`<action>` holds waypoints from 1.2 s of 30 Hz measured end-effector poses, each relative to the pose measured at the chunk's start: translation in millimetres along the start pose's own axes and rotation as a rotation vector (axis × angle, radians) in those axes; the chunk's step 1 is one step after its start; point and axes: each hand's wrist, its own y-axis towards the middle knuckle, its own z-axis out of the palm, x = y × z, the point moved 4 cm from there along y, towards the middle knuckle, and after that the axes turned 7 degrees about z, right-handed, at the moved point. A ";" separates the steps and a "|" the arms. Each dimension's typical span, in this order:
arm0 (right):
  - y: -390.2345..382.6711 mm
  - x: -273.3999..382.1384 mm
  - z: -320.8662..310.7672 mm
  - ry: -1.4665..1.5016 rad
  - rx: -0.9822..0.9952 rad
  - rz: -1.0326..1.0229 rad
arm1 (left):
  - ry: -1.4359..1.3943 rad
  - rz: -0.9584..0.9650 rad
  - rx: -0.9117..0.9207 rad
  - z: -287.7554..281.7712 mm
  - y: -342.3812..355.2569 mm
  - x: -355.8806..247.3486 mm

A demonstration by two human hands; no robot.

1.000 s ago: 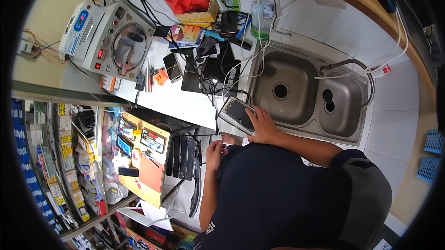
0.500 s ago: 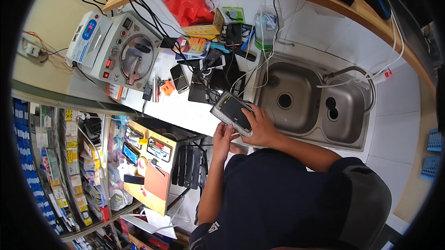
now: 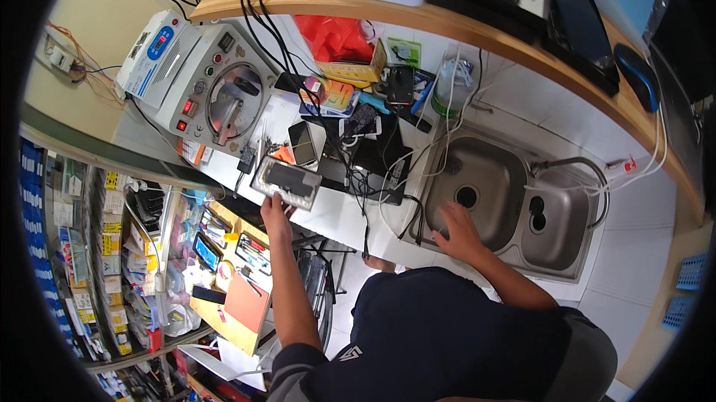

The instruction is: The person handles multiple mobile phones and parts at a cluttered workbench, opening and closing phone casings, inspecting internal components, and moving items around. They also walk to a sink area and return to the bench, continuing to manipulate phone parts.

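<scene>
My left hand grips the lower edge of a rectangular phone-like device with a dark face and a pale, shiny surround, held above the white counter and in front of the grey round-doored machine. My right hand is empty, its fingers spread over the near left part of the double steel sink. Behind the held device lie a dark phone, an orange plastic piece and tangled black and white cables over dark flat devices.
A wooden shelf carrying trays and tablets arches over the counter. At lower left stands a wooden board with tools and a lit phone, beside crowded racks of packaged parts. A curved faucet and blue baskets are on the right.
My left hand has taken the device and carried it leftward. My right hand has let go of it and now hangs open over the sink. The camera view has shifted, showing more shelf.
</scene>
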 end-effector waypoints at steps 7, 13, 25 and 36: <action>-13.2 -31.7 26.8 -0.064 0.120 0.115 | -0.192 -0.092 0.159 132.2 134.8 35.5; -7.6 -12.8 17.0 -0.002 0.025 0.176 | -0.013 0.056 0.164 218.0 199.8 63.2; -7.7 -18.7 32.0 -0.009 0.048 0.249 | -0.026 0.058 0.165 254.6 204.2 110.2; 5.1 -4.6 30.1 0.078 0.026 0.184 | 0.206 0.119 0.284 96.4 46.9 73.9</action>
